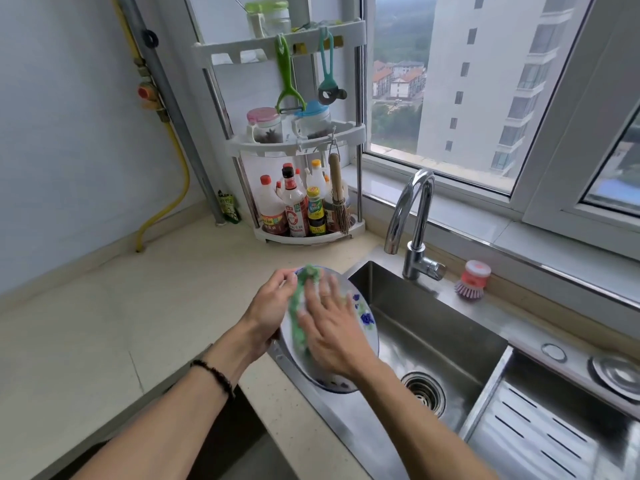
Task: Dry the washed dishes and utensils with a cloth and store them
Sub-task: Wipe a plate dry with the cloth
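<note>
A white plate (363, 315) with blue and green flower prints is held tilted on edge over the left rim of the sink. My left hand (266, 306) grips its left rim from behind. A green cloth (300, 306) lies against the plate's face. My right hand (332, 327) presses flat on the cloth with fingers spread. The cloth and right hand are blurred. Most of the plate's face is hidden by my right hand.
A steel sink (433, 341) with a drain (424, 391) lies under the plate, a tap (414, 220) behind it. A red dish brush (472, 280) stands on the sink ledge. A corner rack (304, 199) holds several bottles. Beige counter (121, 323) spreads left.
</note>
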The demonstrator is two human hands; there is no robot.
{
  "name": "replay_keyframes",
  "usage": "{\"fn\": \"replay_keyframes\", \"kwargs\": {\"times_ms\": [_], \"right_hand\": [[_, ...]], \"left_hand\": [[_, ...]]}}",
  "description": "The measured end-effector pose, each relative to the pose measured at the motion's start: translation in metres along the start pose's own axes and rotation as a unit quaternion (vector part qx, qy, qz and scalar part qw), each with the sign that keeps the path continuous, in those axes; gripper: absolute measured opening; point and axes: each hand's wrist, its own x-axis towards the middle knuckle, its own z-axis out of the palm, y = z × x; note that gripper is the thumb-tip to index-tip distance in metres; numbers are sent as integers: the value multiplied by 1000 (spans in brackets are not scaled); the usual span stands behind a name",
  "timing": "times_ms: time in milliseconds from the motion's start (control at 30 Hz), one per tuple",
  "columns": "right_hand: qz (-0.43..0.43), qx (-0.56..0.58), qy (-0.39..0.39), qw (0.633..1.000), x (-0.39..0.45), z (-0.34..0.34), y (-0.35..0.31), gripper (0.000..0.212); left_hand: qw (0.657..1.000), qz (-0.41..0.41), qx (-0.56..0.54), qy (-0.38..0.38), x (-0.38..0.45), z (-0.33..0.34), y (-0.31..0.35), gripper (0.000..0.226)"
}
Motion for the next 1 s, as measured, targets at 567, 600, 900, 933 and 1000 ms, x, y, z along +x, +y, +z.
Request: {"fn": "replay_keyframes", "kwargs": {"times_ms": [567,600,900,933,1000], "right_hand": [[-69,142,-52,986,-7,-6,-16,58],[-45,125,-53,990,1,-8,-9,57],[-103,175,-92,975,-3,-18,-19,54],[-82,168,-81,979,3,-21,-19,54],[-30,196,-42,979,14,-25,-26,54]], "left_hand": [[999,41,3,27,8,2,13,25],[999,40,10,27,8,2,11,24],[995,63,20,77,13,-4,20,22],[994,70,29,73,12,-2,19,21],[994,81,36,68,12,8,20,21]]}}
